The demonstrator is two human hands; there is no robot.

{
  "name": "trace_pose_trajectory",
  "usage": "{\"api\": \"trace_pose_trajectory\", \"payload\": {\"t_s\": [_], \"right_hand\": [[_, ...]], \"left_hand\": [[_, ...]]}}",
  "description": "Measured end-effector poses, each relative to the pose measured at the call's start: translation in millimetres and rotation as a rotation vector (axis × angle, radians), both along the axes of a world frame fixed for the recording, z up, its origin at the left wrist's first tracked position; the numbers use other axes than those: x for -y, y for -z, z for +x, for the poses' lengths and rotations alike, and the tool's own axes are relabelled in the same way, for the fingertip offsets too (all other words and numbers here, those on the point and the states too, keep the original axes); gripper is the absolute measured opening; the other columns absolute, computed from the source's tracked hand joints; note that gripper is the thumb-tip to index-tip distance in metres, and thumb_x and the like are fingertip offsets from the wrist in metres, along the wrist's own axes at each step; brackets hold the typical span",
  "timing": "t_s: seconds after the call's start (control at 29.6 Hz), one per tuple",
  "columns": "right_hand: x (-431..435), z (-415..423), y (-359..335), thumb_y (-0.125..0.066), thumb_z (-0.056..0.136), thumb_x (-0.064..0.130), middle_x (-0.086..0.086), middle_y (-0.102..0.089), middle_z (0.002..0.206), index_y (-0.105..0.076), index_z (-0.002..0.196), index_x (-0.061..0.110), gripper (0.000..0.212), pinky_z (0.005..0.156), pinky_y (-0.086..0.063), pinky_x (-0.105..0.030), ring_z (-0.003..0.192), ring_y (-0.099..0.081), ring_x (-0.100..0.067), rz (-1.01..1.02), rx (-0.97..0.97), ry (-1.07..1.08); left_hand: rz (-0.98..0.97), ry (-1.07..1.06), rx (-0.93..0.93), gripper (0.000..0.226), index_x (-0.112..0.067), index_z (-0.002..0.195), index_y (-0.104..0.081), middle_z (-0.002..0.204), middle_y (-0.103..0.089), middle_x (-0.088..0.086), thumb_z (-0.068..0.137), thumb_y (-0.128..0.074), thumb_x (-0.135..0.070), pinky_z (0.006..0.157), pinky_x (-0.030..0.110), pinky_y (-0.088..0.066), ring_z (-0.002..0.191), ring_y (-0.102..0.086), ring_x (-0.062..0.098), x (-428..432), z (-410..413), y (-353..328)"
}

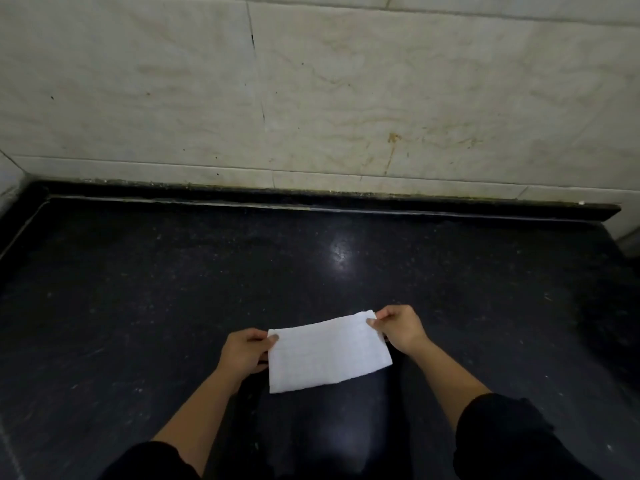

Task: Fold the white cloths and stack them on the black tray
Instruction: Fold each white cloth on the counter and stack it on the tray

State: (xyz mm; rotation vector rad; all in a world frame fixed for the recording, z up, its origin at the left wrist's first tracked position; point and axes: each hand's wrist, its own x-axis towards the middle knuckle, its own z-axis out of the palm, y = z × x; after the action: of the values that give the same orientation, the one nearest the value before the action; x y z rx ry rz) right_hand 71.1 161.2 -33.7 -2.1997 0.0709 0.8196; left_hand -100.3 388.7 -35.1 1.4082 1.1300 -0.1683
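Our left hand [244, 351] pinches the upper left corner of the cloth [329, 351], thumb on top. Our right hand [398, 329] pinches the upper right corner, probably to keep it taut for folding. The cloth is a thin white rectangle with a faint grid texture, and it seems to hang above the glossy speckled black counter [138, 289]. No tray is in view.

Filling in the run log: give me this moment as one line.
white cloth: stretched between hands | left hand: pinches its left corner | right hand: pinches right corner | tray: unseen
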Motion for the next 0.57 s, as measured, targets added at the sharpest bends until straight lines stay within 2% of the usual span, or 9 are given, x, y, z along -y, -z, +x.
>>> {"api": "trace_pose_trajectory", "payload": {"t_s": [0.07, 0.2, 0.34, 0.47, 0.57], "right_hand": [[-5.4, -0.3, -0.7, -0.075, 0.083, 0.019, 0.0, -0.065, 0.08, -0.062, 0.069, 0.016, 0.019, 0.066, -0.047, -0.023, 0.077, -0.06, -0.015, -0.056, 0.05, -0.006], [-6.4, -3.1, 2.4, -0.073, 0.084, 0.029, -0.001, -0.064, 0.08, -0.055, 0.072, 0.019, 0.024, 0.07, -0.05, -0.03, 0.079, -0.061, -0.017, -0.147, 0.142, -0.068], [2.1, -2.5, -2.7, -0.074, 0.08, 0.038, 0.0, -0.063, 0.081, -0.057, 0.082, 0.015, 0.029, 0.069, -0.051, -0.033, 0.078, -0.06, -0.018, -0.172, 0.18, -0.058], [12.3, -10.2, -9.8, -0.078, 0.068, 0.055, -0.001, -0.063, 0.088, -0.057, 0.087, 0.013, 0.051, 0.062, -0.046, -0.03, 0.082, -0.061, -0.019, -0.278, 0.094, -0.133], [11.6, -23.0, -9.6, -0.077, 0.068, 0.055, -0.005, -0.065, 0.093, -0.053, 0.083, 0.011, 0.052, 0.057, -0.043, -0.028, 0.084, -0.063, -0.021, -0.377, 0.029, -0.183]], "left_hand": [[0.056, -0.014, -0.013, 0.014, -0.006, 0.098, -0.068, 0.092, -0.07, 0.011, 0.088, -0.069, -0.016, 0.06, 0.026, -0.053, 0.08, -0.068, 0.021, 0.2, 2.2, 2.9], [0.212, 0.013, -0.062, 0.019, -0.007, 0.099, -0.066, 0.086, -0.068, 0.009, 0.086, -0.071, -0.02, 0.063, 0.031, -0.057, 0.073, -0.067, 0.021, 1.5, 4.5, 8.0], [0.391, 0.105, -0.081, 0.026, -0.016, 0.094, -0.059, 0.083, -0.066, 0.003, 0.082, -0.074, -0.034, 0.067, 0.039, -0.059, 0.071, -0.066, 0.019, 1.2, -2.9, 9.4], [0.388, 0.131, -0.06, 0.029, -0.016, 0.089, -0.057, 0.08, -0.065, 0.004, 0.079, -0.077, -0.035, 0.06, 0.035, -0.058, 0.07, -0.066, 0.02, 9.5, -18.1, 7.9], [0.373, 0.172, -0.051, 0.031, -0.017, 0.09, -0.058, 0.081, -0.065, 0.004, 0.076, -0.08, -0.033, 0.062, 0.032, -0.056, 0.073, -0.065, 0.018, 19.1, -29.1, 10.4]]}}
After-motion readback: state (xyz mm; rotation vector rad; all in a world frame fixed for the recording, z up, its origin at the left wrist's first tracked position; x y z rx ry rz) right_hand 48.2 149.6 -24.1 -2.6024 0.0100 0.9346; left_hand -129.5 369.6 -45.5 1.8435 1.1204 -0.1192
